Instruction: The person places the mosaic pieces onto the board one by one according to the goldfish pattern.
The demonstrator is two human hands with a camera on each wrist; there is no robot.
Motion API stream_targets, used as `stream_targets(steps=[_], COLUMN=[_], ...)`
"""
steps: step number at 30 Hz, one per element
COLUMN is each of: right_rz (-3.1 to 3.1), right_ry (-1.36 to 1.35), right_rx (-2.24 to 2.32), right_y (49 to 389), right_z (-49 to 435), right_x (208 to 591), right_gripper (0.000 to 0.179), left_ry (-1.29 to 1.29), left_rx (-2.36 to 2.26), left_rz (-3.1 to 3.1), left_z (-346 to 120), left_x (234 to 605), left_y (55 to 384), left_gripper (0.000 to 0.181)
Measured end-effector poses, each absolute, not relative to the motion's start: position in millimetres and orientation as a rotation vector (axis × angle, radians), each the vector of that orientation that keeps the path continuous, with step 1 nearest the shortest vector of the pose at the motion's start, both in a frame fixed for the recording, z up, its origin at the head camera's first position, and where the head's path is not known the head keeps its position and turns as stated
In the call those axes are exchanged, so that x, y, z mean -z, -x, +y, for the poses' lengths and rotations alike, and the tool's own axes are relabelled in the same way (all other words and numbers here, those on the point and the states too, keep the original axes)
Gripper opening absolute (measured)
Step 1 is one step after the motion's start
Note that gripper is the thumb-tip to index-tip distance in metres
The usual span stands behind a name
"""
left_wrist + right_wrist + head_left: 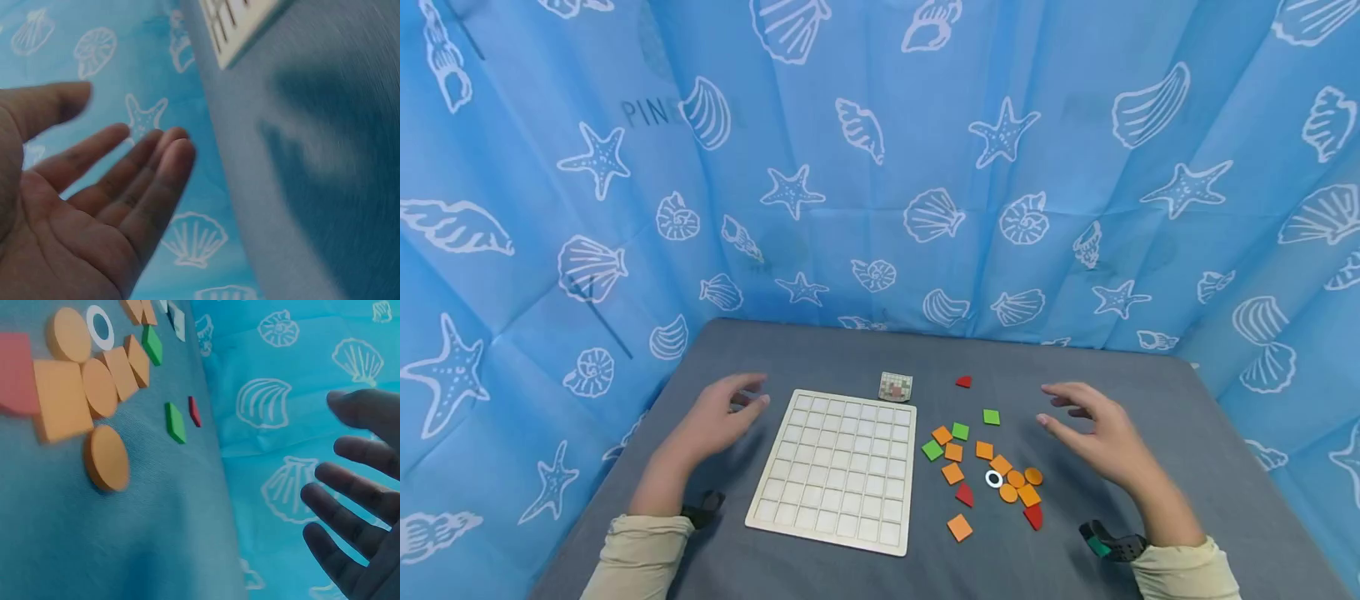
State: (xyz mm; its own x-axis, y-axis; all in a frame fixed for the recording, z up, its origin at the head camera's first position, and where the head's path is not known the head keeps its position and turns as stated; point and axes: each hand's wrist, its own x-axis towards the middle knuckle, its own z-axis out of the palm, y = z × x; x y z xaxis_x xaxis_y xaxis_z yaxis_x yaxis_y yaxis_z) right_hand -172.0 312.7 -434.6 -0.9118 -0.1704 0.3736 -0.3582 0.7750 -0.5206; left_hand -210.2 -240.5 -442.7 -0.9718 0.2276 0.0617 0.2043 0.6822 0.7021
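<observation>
A pale wooden grid board (835, 468) lies on the grey table. Left of it hovers my left hand (718, 421), fingers relaxed and holding nothing; its bare palm shows in the left wrist view. Loose flat pieces are scattered right of the board: orange squares (959, 527), orange discs (1033, 476), green squares (992, 417), red quarter-round pieces (1033, 517) and a white ring (994, 479). My right hand (1097, 433) hangs in the air to their right, fingers spread and apart from every piece. In the right wrist view, orange discs (106, 458) and squares lie beside it.
Behind the board sits a small card with a printed grid pattern (896, 387). A blue curtain with white shells and starfish (880, 208) closes off the table's back and sides. Dark straps with a device (1112, 546) sit on both wrists.
</observation>
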Motion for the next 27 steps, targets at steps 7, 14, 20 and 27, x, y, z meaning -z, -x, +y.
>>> stream_targets(steps=[7,14,20,27], right_rz=[-2.690,-2.742,-2.823,-2.835], right_ry=[-0.329,-0.275,-0.238,-0.261], right_rx=[-1.171,-1.273,-1.311,-1.338], right_y=[185.4,199.1,210.7,218.8], right_z=[312.4,309.2,304.4,299.2], right_x=[458.7,476.2,481.9,483.8], right_gripper=[0.040,0.042,0.044,0.044], left_ry=[-0.239,-0.136,-0.102,-0.104], left_rx=[-1.402,-1.458,-1.395,-1.364], left_rz=[2.652,2.529,2.461,2.459], left_z=[-247.7,-234.9,-225.6,-222.3], left_x=[453.5,464.6,466.5,468.4], left_y=[219.0,226.1,227.7,228.2], left_gripper=[0.054,0.054,0.046,0.045])
